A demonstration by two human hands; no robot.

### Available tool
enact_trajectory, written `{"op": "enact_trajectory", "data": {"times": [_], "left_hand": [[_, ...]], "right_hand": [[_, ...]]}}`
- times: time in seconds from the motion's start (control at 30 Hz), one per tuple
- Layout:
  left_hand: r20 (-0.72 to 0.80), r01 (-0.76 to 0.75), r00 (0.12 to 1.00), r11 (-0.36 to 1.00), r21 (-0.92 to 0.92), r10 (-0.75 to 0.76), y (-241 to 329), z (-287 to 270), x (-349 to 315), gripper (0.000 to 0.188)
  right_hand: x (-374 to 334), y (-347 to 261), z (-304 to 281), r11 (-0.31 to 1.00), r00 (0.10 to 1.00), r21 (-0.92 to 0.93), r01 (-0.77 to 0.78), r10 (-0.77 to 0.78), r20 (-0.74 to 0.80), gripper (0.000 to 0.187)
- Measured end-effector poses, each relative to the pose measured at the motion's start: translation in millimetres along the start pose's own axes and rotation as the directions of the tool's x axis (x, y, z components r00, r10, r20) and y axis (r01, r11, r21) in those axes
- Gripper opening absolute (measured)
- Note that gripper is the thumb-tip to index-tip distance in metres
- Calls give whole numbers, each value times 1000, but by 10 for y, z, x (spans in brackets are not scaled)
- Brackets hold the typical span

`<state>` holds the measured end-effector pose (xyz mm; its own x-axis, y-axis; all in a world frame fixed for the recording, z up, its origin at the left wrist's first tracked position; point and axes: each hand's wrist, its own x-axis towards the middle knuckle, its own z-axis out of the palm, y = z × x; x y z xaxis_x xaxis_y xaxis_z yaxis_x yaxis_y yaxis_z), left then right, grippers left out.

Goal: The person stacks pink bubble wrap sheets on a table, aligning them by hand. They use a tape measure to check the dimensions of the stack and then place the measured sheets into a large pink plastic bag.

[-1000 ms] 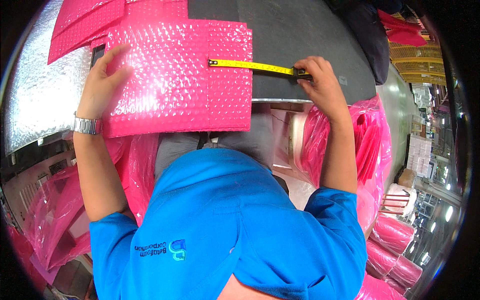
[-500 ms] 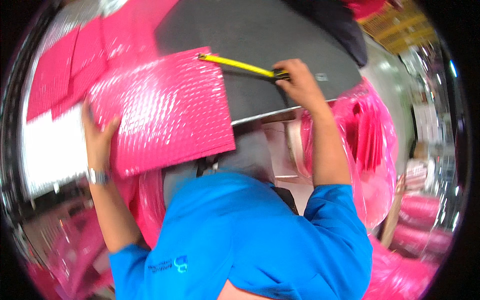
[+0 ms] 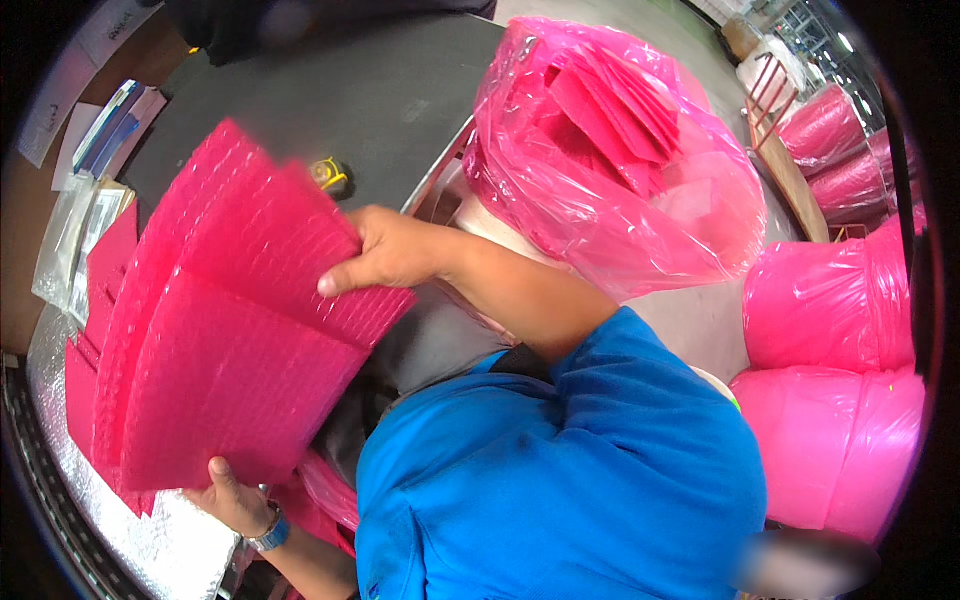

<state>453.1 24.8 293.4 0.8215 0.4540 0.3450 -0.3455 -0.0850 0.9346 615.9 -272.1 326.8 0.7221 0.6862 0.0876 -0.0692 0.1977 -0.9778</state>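
A fanned stack of pink bubble wrap sheets is held tilted in front of me, at the left of the table. My right hand grips its right edge, thumb on top and fingers hidden underneath. At the near lower edge, my left hand, with a watch at the wrist, has its thumb over the sheets; the other fingers are partly covered. A yellow and black tape measure lies on the dark table just beyond my right hand, with no long blade showing.
A large clear pink bag with more pink sheets stands right of the table. Wrapped pink rolls are stacked farther right. Papers and a silvery surface lie at the left. A person's dark clothing shows at the far edge.
My right hand has let go of the tape measure, whose yellow blade was stretched out over a pink sheet. Both hands now hold the pink stack lifted and fanned. The view has swung right.
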Motion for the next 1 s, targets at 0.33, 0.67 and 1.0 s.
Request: {"op": "enact_trajectory", "data": {"times": [0.33, 0.67, 1.0], "left_hand": [[203, 174, 954, 958, 227, -221, -264, 276, -34, 55], [261, 129, 938, 927, 352, -230, -370, 221, -24, 46], [114, 128, 982, 975, 182, -150, -206, 168, -83, 37]], "right_hand": [[-1291, -1171, -1486, 537, -136, -844, -23, -838, -529, 21], [-2500, -416, -2625, 108, 160, -258, -960, -544, -824, 39], [-677, -188, -804, 480, 807, -838, -258, -370, -460, 21]]}}
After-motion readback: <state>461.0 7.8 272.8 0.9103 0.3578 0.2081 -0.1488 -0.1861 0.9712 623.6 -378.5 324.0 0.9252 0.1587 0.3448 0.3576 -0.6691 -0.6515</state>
